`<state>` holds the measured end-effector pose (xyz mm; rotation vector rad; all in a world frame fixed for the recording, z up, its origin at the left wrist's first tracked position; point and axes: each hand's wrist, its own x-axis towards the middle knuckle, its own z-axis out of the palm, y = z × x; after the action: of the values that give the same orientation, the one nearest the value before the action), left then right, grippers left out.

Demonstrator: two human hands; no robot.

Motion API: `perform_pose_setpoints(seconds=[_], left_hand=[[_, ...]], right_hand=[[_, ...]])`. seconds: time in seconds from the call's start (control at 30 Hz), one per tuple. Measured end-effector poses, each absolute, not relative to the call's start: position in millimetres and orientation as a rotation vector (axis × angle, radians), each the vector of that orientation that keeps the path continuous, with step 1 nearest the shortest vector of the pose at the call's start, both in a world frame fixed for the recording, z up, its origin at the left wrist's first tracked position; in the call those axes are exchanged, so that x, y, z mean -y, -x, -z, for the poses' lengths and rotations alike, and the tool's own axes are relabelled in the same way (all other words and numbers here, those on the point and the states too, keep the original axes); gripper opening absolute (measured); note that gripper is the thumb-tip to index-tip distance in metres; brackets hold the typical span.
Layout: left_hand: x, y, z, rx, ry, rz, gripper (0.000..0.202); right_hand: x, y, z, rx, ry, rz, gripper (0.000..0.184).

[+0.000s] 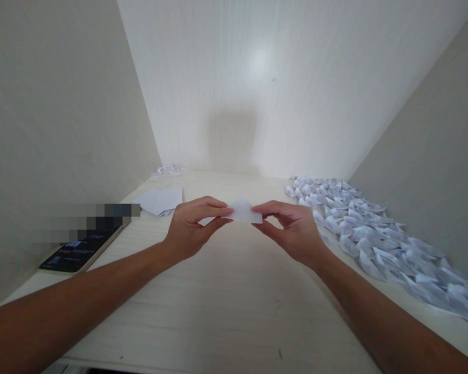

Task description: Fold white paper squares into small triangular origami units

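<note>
A small folded piece of white paper (242, 210) is held up between both hands above the table, roughly mid-view. Its top edge comes to a rounded point and its lower edge runs nearly straight. My left hand (193, 223) pinches the left end between thumb and fingers. On the opposite end, my right hand (292, 226) has a like pinch, thumb below and fingers on top. Behind my left hand lies a small stack of flat white paper sheets (161, 200).
Many folded white paper pieces (359, 228) are heaped along the right side. A phone (81, 246) leans by the left wall. Thin paper scraps (169, 170) lie at the back left corner. Pale walls enclose the light wooden table (218, 306) on three sides.
</note>
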<state>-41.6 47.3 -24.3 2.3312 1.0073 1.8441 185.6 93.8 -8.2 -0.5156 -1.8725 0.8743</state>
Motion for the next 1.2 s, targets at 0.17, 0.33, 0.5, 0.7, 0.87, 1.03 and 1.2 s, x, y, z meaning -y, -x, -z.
perform_pose_setpoints(seconds=[0.17,0.33,0.5,0.7,0.87,1.03,1.2], left_hand=[[-44,41,23,-1.026,-2.333,-1.869,0.02],[-41,37,20,-1.048,-2.208,-1.856,0.015],[-36,29,14,-1.065,-1.843,-1.743,0.006],[-35,25,14,-1.087,-1.384,-1.572,0.012],[-38,24,19,-1.054,-1.205,-1.564,0.021],[-38,22,22,-1.03,-1.158,-1.544,0.025],[-35,20,23,-1.043,-1.107,-1.53,0.026]], right_hand=[[-88,-181,9,1.859,0.507,-0.727,0.018],[-85,-177,12,1.767,0.56,-0.889,0.006],[-82,-173,12,1.585,0.661,-1.186,0.009],[-80,-168,17,1.404,0.742,-1.381,0.015],[-78,-165,19,1.35,0.78,-1.444,0.019],[-76,-163,17,1.315,0.815,-1.445,0.021],[-73,-161,17,1.222,0.834,-1.495,0.026]])
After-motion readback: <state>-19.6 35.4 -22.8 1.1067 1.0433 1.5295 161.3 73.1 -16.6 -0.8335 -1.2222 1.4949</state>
